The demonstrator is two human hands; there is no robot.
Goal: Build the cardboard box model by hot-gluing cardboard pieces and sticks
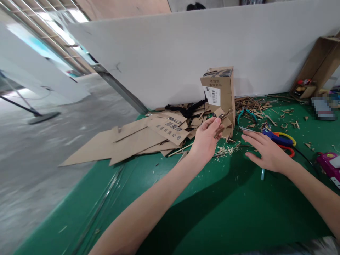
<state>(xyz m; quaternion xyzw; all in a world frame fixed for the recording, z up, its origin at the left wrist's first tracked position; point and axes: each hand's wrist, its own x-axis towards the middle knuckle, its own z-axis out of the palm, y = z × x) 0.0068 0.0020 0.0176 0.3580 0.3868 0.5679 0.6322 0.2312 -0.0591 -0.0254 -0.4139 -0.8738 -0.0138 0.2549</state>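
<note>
Over the table's middle, my left hand (pixel 205 140) is closed, thumb and fingers pinching a thin brownish piece (pixel 225 114) whose exact kind I cannot make out. Behind it stands an upright cardboard box (pixel 225 94) with a white label. My right hand (pixel 267 151) is open, palm down, its fingers stretched out to the left and holding nothing visible. Right beside that hand lies a blue tool (pixel 271 136), and yellow and orange-red handles (pixel 288 150) show there too. Teal-handled pliers (pixel 247 114) rest farther back.
Flat cardboard sheets (pixel 138 140) are piled to the left, some past the green table's (pixel 212 219) edge. Black material (pixel 187 109) lies on scraps. A white partition (pixel 159 60) runs behind. Wood shavings (pixel 224 151), a magenta device (pixel 329 166) and an open carton (pixel 315 65) are also there.
</note>
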